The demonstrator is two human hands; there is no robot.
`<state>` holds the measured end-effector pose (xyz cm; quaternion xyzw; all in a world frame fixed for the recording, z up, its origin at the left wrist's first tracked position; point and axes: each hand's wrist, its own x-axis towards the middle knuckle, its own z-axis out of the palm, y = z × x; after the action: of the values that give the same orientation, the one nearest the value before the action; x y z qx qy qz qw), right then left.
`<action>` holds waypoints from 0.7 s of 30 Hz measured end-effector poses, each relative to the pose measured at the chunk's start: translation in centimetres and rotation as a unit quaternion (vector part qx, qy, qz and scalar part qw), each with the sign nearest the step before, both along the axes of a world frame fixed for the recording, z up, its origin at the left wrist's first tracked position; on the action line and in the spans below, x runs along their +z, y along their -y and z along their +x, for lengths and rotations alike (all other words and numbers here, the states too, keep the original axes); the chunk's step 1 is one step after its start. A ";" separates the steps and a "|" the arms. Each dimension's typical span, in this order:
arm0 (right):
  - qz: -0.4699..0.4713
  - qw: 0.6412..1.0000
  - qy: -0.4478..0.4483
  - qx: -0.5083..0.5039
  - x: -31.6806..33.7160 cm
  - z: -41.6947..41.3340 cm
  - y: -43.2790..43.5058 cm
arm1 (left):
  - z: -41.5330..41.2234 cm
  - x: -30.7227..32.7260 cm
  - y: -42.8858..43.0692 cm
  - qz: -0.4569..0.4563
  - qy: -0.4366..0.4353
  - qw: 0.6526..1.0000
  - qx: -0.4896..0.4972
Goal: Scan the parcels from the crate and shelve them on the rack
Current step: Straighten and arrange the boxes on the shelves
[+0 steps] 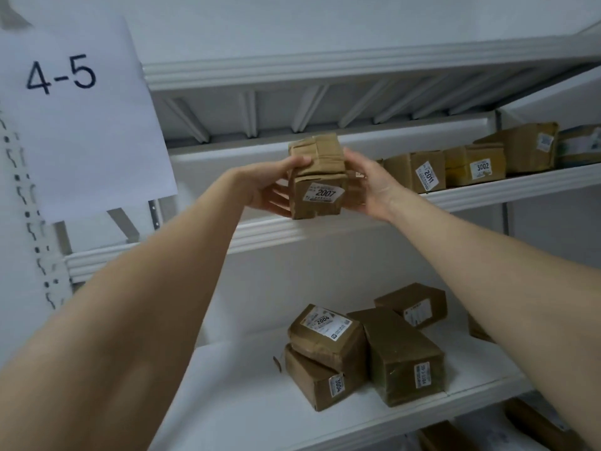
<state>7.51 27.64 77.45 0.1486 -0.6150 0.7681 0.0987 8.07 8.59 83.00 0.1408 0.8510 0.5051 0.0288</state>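
A taped brown cardboard parcel (317,177) with a white label reading 2007 is held between both hands at the front edge of the upper shelf (292,229) of the white rack. My left hand (273,187) grips its left side, thumb on top and fingers curled underneath. My right hand (367,183) grips its right side. The parcel's bottom edge sits at the shelf lip; whether it rests on the shelf I cannot tell.
Further right on the same shelf stand parcels labelled 2011 (416,170) and 3002 (474,167), and a larger box (523,148). The shelf below (227,402) holds several parcels, including 2004 (325,333) stacked on 3004 (318,379). A paper sign reading 4-5 (74,115) hangs at left.
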 end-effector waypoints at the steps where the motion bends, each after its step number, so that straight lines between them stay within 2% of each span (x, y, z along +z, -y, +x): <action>1: -0.002 1.000 -0.008 -0.007 0.7 -0.1 1.1 | -0.2 0.6 0.8 0.015 -0.010 0.999 0.040; 4: -0.006 1.000 -0.026 0.010 2.5 -0.2 4.9 | -0.5 1.6 3.0 0.053 -0.019 0.990 0.133; 9: -0.007 1.000 -0.020 0.016 3.4 -2.1 10.3 | -1.7 1.0 4.7 0.097 -0.019 0.971 0.218; 15: 0.006 0.999 0.008 0.034 2.8 -4.3 14.0 | -4.4 -0.4 6.6 0.107 0.019 0.969 0.220; 21: 0.002 0.999 0.030 0.035 2.1 -5.1 15.0 | -7.4 -1.2 7.5 0.116 -0.034 0.960 0.252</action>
<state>2.39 12.64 79.56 0.1465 -0.6138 0.7740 0.0530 0.71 1.12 81.78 -0.0587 0.7950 0.5862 -0.1445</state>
